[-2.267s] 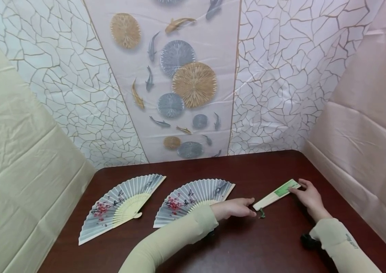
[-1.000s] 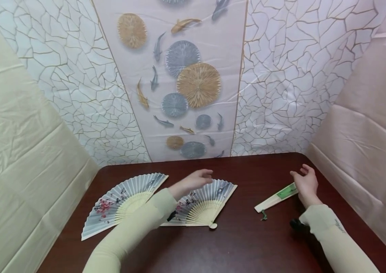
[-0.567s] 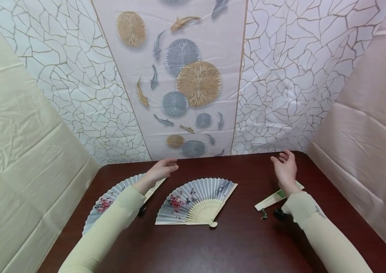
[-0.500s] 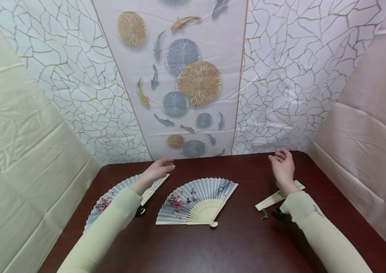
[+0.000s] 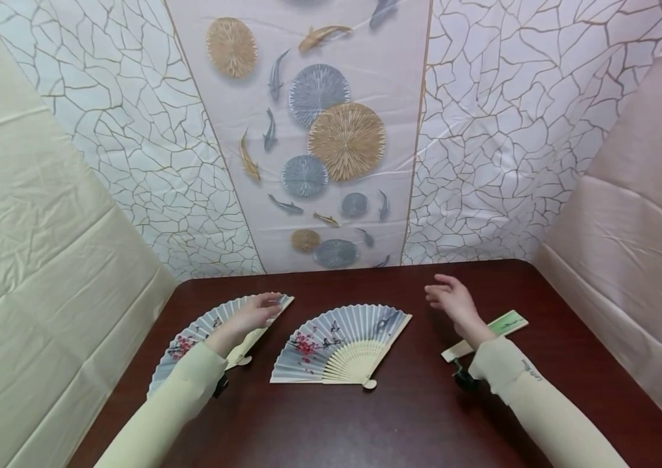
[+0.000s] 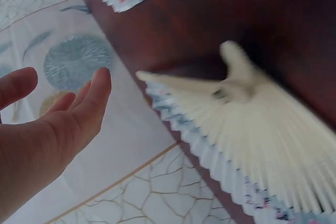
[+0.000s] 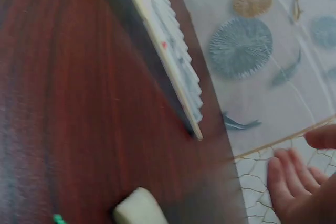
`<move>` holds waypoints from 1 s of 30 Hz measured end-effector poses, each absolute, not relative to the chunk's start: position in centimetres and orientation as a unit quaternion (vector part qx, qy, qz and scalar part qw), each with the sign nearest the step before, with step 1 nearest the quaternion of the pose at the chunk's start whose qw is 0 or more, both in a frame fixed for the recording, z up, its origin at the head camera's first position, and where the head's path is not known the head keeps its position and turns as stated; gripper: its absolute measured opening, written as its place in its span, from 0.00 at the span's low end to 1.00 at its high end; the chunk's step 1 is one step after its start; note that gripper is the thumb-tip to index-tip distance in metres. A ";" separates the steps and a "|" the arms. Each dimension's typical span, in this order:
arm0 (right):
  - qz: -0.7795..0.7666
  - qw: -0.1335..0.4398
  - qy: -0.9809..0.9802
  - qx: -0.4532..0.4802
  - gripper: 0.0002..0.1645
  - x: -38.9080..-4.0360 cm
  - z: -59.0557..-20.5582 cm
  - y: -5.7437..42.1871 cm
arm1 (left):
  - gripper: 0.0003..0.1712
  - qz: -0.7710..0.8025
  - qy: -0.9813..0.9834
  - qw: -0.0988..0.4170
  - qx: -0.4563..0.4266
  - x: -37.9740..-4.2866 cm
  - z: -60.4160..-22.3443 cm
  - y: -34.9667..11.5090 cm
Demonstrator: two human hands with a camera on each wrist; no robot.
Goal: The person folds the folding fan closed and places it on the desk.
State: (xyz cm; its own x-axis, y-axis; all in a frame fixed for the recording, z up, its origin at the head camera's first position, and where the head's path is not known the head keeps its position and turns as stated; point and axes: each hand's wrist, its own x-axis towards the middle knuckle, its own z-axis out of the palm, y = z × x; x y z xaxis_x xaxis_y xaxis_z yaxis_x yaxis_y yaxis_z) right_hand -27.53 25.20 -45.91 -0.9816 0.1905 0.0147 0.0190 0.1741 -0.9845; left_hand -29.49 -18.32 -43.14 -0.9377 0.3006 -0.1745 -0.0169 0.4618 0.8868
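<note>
My left hand (image 5: 249, 316) hovers over the left folding fan (image 5: 177, 351), which lies spread out with grey-blue pleats and red blossoms. In the left wrist view its fingers are relaxed, apart from that fan's pale ribs (image 6: 273, 135). A matching spread fan (image 5: 339, 344) lies mid-table between my hands. On the right, a folded fan (image 5: 506, 323) with pale sticks and a green face lies slantwise, partly hidden by my right wrist. My right hand (image 5: 454, 302) is raised just beyond it, fingers loosely extended, holding nothing. A green tassel (image 5: 458, 368) hangs at the folded fan's near end.
All the fans lie on a dark red-brown table (image 5: 331, 429) with rounded far corners. Behind it hangs a patterned cloth (image 5: 348, 143) with fish and discs. Beige cloth walls (image 5: 629, 240) close in both sides.
My left hand has left the folded fan's near end and crossed leftward to the left fan. My right hand has let go of its far end and moved left. The fans stay put.
</note>
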 end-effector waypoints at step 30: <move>0.588 -0.187 -0.786 -0.036 0.25 -26.1 -49.5 22.9 | 0.23 0.501 0.849 0.164 0.036 -27.2 -47.9 -18.3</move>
